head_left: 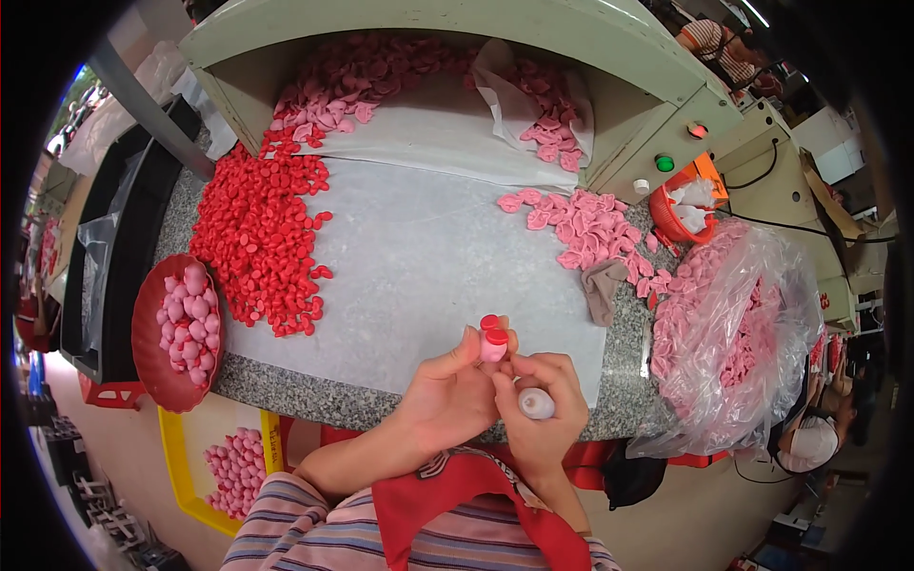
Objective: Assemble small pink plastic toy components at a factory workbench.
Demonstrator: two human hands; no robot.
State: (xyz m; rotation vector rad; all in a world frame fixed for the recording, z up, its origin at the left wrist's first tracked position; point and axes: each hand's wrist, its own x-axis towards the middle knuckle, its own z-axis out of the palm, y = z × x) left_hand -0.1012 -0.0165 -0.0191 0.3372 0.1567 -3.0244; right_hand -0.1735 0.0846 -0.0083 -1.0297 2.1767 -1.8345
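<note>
Above the front edge of the table, my left hand [446, 392] pinches a small pink piece with a red cap [493, 348] between thumb and fingers. A second small red piece [489, 322] shows just beyond it at the fingertips. My right hand [554, 381] is wrapped round a small whitish squeeze bottle [536, 403], whose rounded end faces up; its fingertips come close to the pink piece. The bottle's tip is hidden. Under both hands lies a white sheet [409, 257] on the speckled stone tabletop [333, 388].
Red caps [257, 238] are heaped at left beside a red bowl [143, 333] of pink balls. Pink cupped pieces [590, 228] lie at right, near a clear plastic bag [790, 314] holding more. A green metal machine [438, 19] spans the back. A yellow crate [181, 476] stands below left.
</note>
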